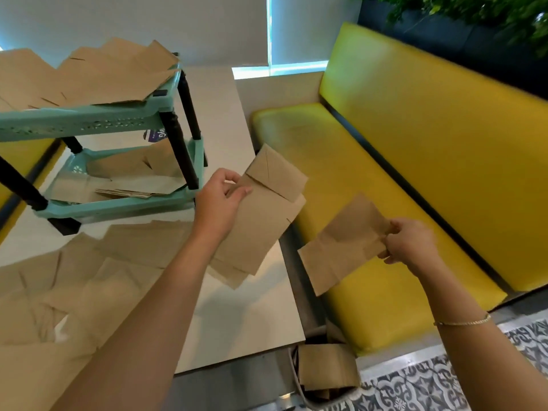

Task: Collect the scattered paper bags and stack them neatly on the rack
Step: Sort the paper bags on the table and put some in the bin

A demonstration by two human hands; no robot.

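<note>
While both arms reach out over the white table point(237, 321), I note two grips. Left hand point(218, 203) — fingers and thumb curled round the upper edge of a flat paper bag point(261, 221), more than one layer possibly, lower end resting on the table. Right hand point(410, 243) pinches a second paper bag point(344, 247) by its right edge; this one hangs in the air above the yellow bench point(385, 161). Left of the left hand stands the teal rack point(89, 120) — bags piled unevenly on its top shelf point(98, 75), more on the lower shelf point(127, 179). Nearer me, below the left forearm, loose bags point(74, 292) lie scattered. Below the right hand, another bag point(326, 366) lies at floor level.
</note>
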